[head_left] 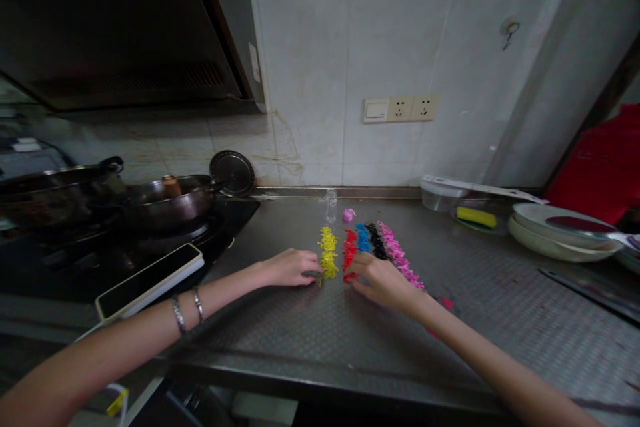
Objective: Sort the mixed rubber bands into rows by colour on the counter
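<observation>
Small rubber bands lie in rows sorted by colour on the steel counter. My left hand (296, 267), fingers curled and tips together, is at the lower left edge of the yellow rubber bands (329, 250); what is in its fingertips is too small to make out. Bent over the lower end of the red rubber bands (349, 247), my right hand (379, 279) has thumb and forefinger closed on some red ones. Beside them run blue (363, 239), black (376, 241) and pink rubber bands (397, 253). A small clear bottle (331, 207) stands behind, near a pink lump (349, 215).
A white-edged phone (150, 280) rests by the stove at left, near a frying pan (167, 203) and a larger pot (55, 190). On the right are a clear plastic scoop (443, 195), a yellow sponge (476, 217), stacked bowls (560, 240) and a dark long utensil (590, 293).
</observation>
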The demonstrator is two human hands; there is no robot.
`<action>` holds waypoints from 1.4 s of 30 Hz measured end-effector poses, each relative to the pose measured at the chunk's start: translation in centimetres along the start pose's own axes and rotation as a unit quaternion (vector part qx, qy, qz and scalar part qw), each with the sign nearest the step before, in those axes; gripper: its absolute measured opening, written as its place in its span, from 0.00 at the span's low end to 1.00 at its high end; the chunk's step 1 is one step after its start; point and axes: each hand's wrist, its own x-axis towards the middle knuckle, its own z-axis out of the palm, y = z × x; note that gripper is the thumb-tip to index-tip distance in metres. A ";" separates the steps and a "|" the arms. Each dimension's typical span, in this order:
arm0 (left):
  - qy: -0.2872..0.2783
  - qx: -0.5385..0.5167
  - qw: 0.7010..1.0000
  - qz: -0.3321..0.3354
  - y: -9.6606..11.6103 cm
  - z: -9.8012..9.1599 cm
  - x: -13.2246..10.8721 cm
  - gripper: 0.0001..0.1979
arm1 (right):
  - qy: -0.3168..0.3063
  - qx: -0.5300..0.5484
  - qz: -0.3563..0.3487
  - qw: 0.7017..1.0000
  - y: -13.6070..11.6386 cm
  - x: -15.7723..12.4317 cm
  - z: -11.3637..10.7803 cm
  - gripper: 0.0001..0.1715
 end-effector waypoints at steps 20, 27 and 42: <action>0.171 -0.094 0.976 -0.095 0.3 3.1 1.7 0.07 | 0.000 -0.028 0.036 0.999 -0.7 0.6 1.0 0.12; 0.329 -0.207 0.892 -0.230 -5.3 3.3 3.5 0.11 | 0.009 -0.075 0.049 0.996 -1.9 2.2 1.3 0.19; 0.387 -0.358 0.785 -0.325 -7.5 4.3 3.7 0.16 | 0.011 -0.134 0.045 0.990 -1.5 4.0 1.5 0.21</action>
